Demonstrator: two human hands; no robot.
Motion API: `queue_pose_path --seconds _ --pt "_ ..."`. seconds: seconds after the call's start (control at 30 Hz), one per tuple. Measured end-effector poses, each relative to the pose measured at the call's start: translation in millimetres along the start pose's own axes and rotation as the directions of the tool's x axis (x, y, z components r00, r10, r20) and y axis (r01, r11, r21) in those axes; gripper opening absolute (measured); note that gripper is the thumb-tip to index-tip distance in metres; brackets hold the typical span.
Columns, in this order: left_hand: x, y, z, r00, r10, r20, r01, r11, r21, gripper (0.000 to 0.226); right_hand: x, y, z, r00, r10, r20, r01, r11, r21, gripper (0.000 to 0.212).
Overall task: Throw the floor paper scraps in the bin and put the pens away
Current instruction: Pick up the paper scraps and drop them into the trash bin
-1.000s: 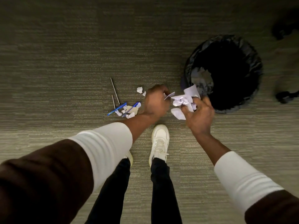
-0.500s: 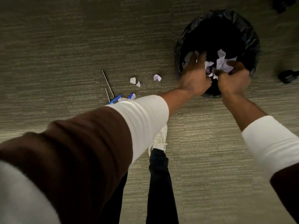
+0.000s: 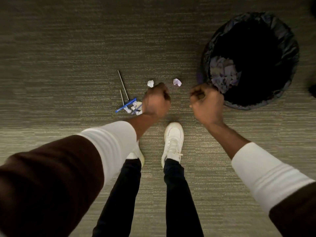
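Observation:
A round bin [image 3: 289,53] lined with a black bag stands at the upper right, with crumpled paper [image 3: 224,72] lying inside it. My left hand [image 3: 156,100] hovers over the carpet with curled fingers and nothing visible in it. My right hand [image 3: 206,101] is curled too, just left of the bin's rim, also holding nothing visible. Two white paper scraps [image 3: 150,83] [image 3: 177,82] lie just beyond my hands. Left of my left hand a blue pen [image 3: 125,105] lies among more small scraps [image 3: 134,106], with two thin grey pen refills [image 3: 123,84] beside it.
My two white shoes [image 3: 172,141] and dark trouser legs stand on the grey-green carpet below my hands. A dark object [image 3: 313,90] shows at the right edge beside the bin.
Both hands carried a bunch of paper to the bin and dropped it in. They have now drawn back toward me, without paper, and the paper lies in the bin.

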State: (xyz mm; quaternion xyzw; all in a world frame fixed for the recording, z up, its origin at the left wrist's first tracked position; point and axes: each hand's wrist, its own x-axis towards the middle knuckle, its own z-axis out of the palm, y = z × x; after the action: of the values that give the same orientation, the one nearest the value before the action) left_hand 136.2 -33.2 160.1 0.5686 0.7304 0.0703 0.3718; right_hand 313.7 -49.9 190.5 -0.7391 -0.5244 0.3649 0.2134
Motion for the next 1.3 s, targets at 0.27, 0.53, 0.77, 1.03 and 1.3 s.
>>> queue_pose_path --seconds 0.27,0.53,0.77,1.03,1.3 --pt "50.8 -79.6 3.2 0.988 -0.070 0.141 0.023 0.951 0.309 0.037 32.1 49.7 89.6 0.930 0.035 0.365 0.150 0.871 -0.467 0.034" --pt "119.0 -127.7 68.4 0.969 0.031 0.245 -0.114 0.936 0.332 0.078 91.6 102.6 160.1 0.941 0.024 0.337 0.184 0.799 -0.573 0.069" --pt "147.7 -141.7 120.9 0.943 0.232 0.240 -0.319 0.838 0.442 0.056 120.9 148.9 200.1 0.912 -0.133 0.388 0.372 0.666 -0.647 0.049" --pt "148.3 -151.1 122.1 0.902 0.356 0.243 -0.430 0.794 0.431 0.015 113.2 162.0 202.3 0.937 -0.153 0.315 0.328 0.698 -0.637 0.024" --pt "98.6 -124.4 84.8 0.958 0.193 0.211 -0.256 0.907 0.334 0.015 53.4 110.5 156.2 0.946 -0.092 0.312 0.263 0.781 -0.567 0.011"
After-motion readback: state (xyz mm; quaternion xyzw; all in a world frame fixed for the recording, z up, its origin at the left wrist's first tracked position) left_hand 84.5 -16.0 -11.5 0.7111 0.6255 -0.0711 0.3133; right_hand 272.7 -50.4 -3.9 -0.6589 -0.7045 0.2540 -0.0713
